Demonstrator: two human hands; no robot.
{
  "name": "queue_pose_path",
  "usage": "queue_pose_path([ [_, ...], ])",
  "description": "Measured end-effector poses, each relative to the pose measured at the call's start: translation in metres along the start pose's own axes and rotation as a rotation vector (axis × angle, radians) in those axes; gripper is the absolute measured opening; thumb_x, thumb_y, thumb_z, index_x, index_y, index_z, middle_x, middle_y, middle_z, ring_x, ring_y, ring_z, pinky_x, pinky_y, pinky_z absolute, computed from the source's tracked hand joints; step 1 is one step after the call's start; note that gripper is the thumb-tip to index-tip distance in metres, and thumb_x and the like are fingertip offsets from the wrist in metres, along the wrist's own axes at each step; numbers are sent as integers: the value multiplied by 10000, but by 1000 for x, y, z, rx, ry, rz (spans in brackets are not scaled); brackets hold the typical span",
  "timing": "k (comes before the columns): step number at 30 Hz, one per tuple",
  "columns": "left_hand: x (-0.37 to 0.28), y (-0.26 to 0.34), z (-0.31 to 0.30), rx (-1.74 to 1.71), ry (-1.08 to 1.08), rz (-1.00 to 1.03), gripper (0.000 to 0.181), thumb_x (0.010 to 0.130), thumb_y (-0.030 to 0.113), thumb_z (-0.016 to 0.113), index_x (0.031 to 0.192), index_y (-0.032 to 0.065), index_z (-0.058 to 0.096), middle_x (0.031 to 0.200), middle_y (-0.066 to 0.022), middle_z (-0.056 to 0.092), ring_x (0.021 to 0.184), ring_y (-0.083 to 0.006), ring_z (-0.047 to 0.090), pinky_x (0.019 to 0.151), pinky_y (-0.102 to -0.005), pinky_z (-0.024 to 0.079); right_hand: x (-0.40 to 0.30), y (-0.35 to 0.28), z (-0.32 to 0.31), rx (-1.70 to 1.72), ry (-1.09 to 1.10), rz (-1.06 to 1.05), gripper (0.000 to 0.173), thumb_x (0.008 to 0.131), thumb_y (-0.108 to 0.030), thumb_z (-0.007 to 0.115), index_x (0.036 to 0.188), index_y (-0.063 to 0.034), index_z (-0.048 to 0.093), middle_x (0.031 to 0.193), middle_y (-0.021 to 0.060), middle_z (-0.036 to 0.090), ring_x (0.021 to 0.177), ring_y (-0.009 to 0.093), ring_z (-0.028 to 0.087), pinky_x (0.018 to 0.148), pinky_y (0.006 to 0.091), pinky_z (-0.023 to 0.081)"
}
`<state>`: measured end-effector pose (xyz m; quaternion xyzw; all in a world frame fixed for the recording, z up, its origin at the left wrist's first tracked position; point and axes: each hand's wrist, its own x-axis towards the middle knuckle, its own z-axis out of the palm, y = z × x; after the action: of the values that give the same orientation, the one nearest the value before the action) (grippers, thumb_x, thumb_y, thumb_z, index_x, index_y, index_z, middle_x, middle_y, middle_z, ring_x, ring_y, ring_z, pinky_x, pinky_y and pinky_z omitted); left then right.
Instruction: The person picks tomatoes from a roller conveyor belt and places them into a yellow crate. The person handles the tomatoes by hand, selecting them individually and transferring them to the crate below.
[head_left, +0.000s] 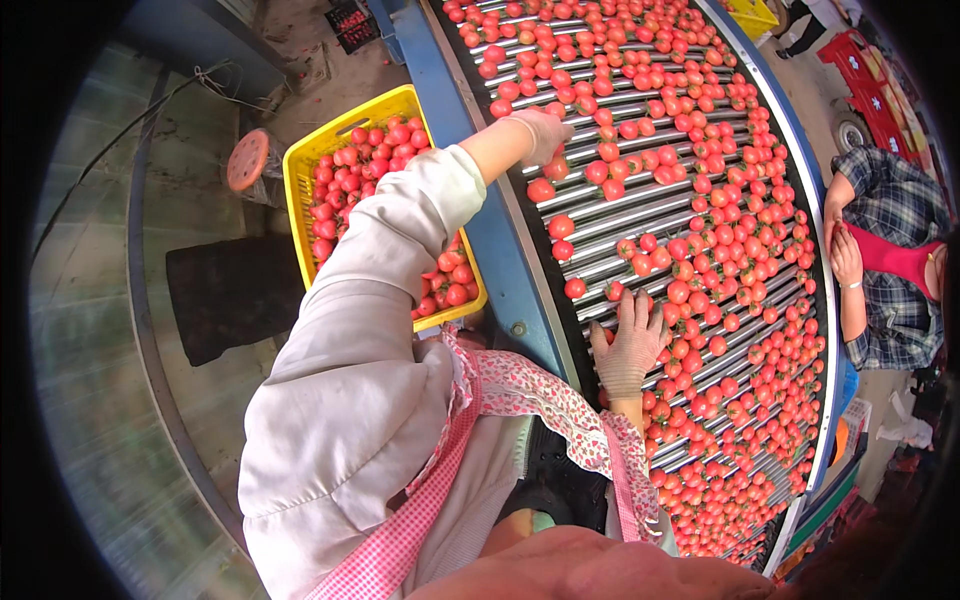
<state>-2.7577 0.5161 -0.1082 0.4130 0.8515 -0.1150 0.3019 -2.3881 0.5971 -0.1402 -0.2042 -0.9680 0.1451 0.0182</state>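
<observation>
My left hand, in a thin light glove, reaches across the near edge of a roller conveyor covered in red tomatoes. Its fingers are bent beside a few tomatoes; whether one is in its grasp is hidden. Nearer my body, my right hand, also gloved, lies palm down with fingers spread over the rollers. It touches or nearly touches the tomatoes around its fingertips. Under my left arm, a yellow plastic crate holds many red tomatoes, some with green stems.
A blue metal frame runs between the crate and rollers. Across the conveyor stands a person in a plaid shirt, hands together. A pink round stool and a black crate are left of it; red crates are at upper right.
</observation>
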Motion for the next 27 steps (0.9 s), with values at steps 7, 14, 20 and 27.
queue_pose_path([
  [7, -13, -67, -20, -701, 536, 122, 613, 761, 300, 743, 1298, 92, 533, 1065, -165, 667, 985, -270, 651, 877, -378, 509, -2, -8, -6, 47, 28, 15, 708, 750, -357, 769, 1344, -65, 519, 1411, 138, 499, 1300, 446, 406, 1087, 579, 290],
  [14, 60, -162, -46, -190, 528, -499, 540, 768, 326, 703, 1243, 89, 602, 1157, -176, 674, 1085, -340, 659, 952, -410, 514, 5, -8, -5, 62, 41, 72, 679, 719, -296, 774, 1329, -103, 547, 1369, 106, 544, 1291, 427, 438, 1089, 576, 292],
  [20, 68, -152, -57, -87, 270, -481, 484, 826, 295, 645, 1272, 121, 574, 1181, -151, 670, 1102, -348, 651, 929, -432, 519, 14, -9, -5, 58, 6, 117, 630, 717, -269, 753, 1300, -110, 572, 1347, 91, 557, 1288, 414, 440, 1092, 572, 303],
  [27, 118, -175, -58, -161, 507, -86, 618, 748, 180, 694, 1352, 190, 561, 1286, -162, 569, 1101, -366, 628, 936, -427, 519, 21, 0, 5, 78, 54, 85, 528, 766, -282, 718, 1248, -104, 596, 1254, 106, 549, 1230, 374, 475, 1078, 550, 325],
])
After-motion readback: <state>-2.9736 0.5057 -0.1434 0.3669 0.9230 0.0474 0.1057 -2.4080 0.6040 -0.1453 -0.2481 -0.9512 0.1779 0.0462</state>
